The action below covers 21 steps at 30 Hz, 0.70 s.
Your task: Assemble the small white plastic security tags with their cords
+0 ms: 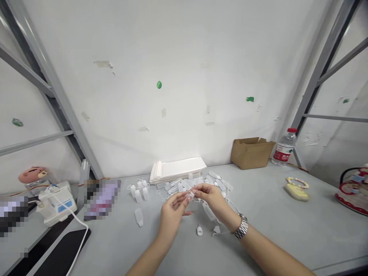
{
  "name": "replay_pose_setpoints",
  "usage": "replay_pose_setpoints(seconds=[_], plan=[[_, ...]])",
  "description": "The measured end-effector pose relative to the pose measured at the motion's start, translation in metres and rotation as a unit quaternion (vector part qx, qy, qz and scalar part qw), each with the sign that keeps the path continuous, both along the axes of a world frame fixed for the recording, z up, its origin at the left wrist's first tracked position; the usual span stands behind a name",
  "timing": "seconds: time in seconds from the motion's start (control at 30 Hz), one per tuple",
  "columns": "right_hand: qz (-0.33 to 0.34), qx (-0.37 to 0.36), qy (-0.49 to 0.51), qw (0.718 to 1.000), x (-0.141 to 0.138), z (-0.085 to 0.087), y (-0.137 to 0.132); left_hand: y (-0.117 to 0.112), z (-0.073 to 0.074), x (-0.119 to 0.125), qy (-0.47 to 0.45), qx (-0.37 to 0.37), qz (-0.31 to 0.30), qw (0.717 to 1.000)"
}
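Note:
My left hand and my right hand meet above the grey table, fingers pinched together on one small clear plastic bottle. A metal watch sits on my right wrist. Just behind the hands lies a pile of several small clear bottles. A few filled-looking bottles stand upright to the left, and one bottle lies flat nearer me. Two loose caps rest on the table under my right forearm.
A stack of white paper bags lies against the wall. A brown cardboard box and a water bottle stand at back right. A yellow toy lies right. A white device with cable sits left.

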State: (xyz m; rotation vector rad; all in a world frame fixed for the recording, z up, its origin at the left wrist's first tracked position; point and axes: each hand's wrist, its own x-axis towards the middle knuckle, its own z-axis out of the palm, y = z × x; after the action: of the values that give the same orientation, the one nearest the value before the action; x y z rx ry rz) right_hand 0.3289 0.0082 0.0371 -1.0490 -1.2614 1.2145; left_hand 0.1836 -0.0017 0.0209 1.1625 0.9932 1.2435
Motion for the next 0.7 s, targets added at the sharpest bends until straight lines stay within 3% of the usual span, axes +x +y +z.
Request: replay_pose_setpoints(seconds=[0.13, 0.4, 0.57, 0.7], plan=[[-0.004, 0.003, -0.007, 1.000, 0.001, 0.001, 0.001, 0.001, 0.007, -0.002, 0.005, 0.002, 0.021, 1.000], [0.020, 0.032, -0.012, 0.999, -0.002, 0.001, -0.003, 0.001, 0.012, -0.003, -0.054, -0.047, 0.002, 0.997], [0.003, 0.102, -0.081, 0.991, -0.002, -0.003, -0.003, 0.000, 0.011, -0.003, -0.057, -0.061, -0.013, 0.996], [-0.041, 0.116, -0.170, 0.978, -0.004, -0.010, -0.002, 0.001, 0.003, 0.000, -0.028, -0.017, 0.014, 0.999]])
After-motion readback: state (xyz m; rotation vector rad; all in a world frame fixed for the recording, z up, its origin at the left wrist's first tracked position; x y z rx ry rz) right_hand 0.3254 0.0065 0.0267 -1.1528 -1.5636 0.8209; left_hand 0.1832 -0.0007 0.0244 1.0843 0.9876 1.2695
